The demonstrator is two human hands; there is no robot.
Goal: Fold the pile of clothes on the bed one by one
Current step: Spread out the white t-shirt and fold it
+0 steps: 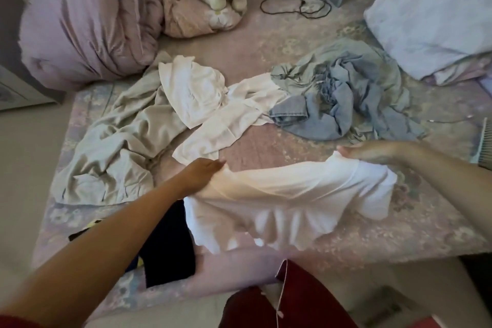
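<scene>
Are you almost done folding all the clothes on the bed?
Not yet. A dark garment lying flat near the bed's edge may already be folded. The left hand and right hand hold a white shirt stretched between them. Still crumpled behind: a beige garment, another white garment and a blue denim heap.

Pale floor [24, 141] around a floral-sheeted bed [372, 242] (soft daylight).

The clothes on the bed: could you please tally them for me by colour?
White: 2, the held white top and the white garment
Beige: 1, the beige garment
Blue: 1 heap, the blue denim pile; pieces cannot be told apart
Dark: 1, the dark folded item
Total: 5
</scene>
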